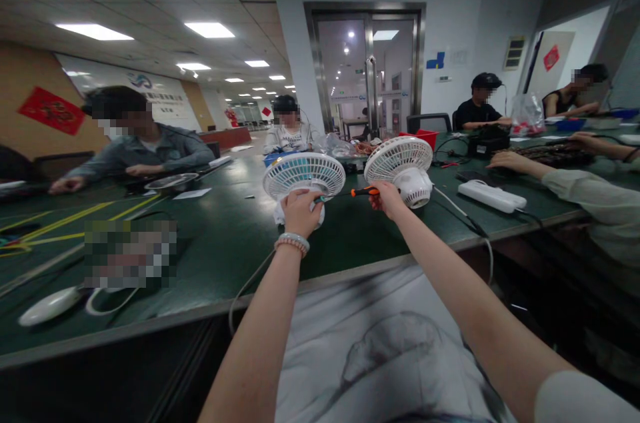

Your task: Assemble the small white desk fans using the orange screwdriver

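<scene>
My right hand is closed around the orange-and-black handle of a screwdriver. Its thin shaft points left, toward my left hand. The left fingers are pinched at a small green-and-black piece, whose kind is too small to make out; whether the shaft touches it I cannot tell. Directly behind my left hand is a white fan with a round grille, its lower body partly hidden by the hand. A second white fan leans beside my right hand, its vented motor housing facing me.
On the green table lie a white power strip at right and a white computer mouse at left. Cables hang over the front edge. A red bin and plastic bags stand behind the fans. Several people sit around the table.
</scene>
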{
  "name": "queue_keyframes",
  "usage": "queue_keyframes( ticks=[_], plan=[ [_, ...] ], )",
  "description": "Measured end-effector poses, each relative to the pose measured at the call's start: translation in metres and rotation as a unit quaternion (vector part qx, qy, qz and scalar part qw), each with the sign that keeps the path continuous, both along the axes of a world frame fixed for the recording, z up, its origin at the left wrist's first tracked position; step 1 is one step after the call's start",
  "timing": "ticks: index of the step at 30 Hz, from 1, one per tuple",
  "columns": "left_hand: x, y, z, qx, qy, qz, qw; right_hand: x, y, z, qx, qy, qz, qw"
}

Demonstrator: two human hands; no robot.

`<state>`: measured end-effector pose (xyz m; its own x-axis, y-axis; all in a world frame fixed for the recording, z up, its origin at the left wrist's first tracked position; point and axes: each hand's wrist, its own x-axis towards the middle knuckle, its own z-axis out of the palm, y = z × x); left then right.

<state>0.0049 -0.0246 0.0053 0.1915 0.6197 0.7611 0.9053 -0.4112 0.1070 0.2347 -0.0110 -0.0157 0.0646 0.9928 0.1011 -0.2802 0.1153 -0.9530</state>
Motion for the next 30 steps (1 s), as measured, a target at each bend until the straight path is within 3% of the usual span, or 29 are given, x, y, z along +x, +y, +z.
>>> queue_keyframes(
  ticks=[10, 16, 22, 30],
  plan=[
    [0.000, 0.001, 0.000, 0.011, -0.008, -0.003, 1.000, 0.002, 0.000, 0.004, -0.074, -0.025, 0.008, 0.997],
    [0.000, 0.001, 0.000, 0.008, -0.006, -0.002, 1.000, 0.003, -0.003, 0.007, -0.122, 0.017, 0.065, 0.990],
    [0.002, 0.001, -0.001, 0.013, -0.008, -0.002, 1.000, 0.005, -0.005, 0.009, -0.141, 0.006, 0.076, 0.987],
    [0.001, 0.003, -0.002, 0.022, -0.005, -0.002, 1.000, 0.014, -0.013, 0.013, -0.196, -0.071, 0.207, 0.956]
  ],
)
